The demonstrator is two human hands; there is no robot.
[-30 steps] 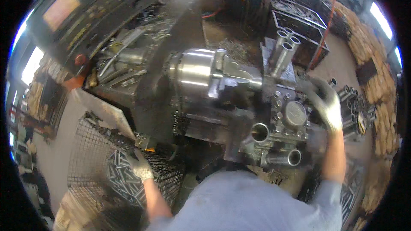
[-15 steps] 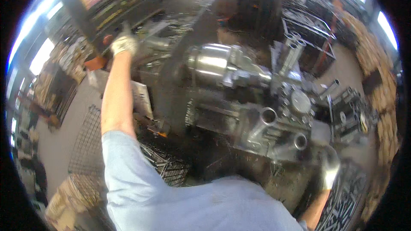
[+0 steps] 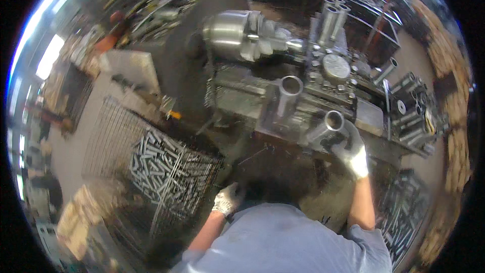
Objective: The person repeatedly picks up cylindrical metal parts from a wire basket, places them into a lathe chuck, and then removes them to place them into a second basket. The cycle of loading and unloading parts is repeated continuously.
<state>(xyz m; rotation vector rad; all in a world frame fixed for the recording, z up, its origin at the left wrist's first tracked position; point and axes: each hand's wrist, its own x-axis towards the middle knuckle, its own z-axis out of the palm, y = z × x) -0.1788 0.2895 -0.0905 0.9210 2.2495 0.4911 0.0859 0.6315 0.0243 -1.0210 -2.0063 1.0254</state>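
Note:
My right hand (image 3: 353,154), in a white work glove with darkened fingers, closes round the side of a short metal tube (image 3: 333,121) that leans upright on the near right part of a lathe. A second metal tube (image 3: 290,87) stands to its left. Low in the middle, close to my body, is my gloved left hand (image 3: 227,199); its fingers are dark and smeared, and whether they hold anything is unclear. Beyond both hands, the shiny lathe chuck (image 3: 227,28) faces right, toward the tool post with its round top (image 3: 336,65).
A wire basket (image 3: 184,184) of short metal pieces stands at the left. More tubes (image 3: 414,116) stand at the right end, with others (image 3: 331,20) behind the tool post. Metal pieces (image 3: 404,212) fill a bin at lower right. Cluttered parts (image 3: 166,12) lie at far left.
My left hand has come back from the far left to near my body. My right hand has moved up and left onto the tube. The view has shifted, showing the wire basket more fully.

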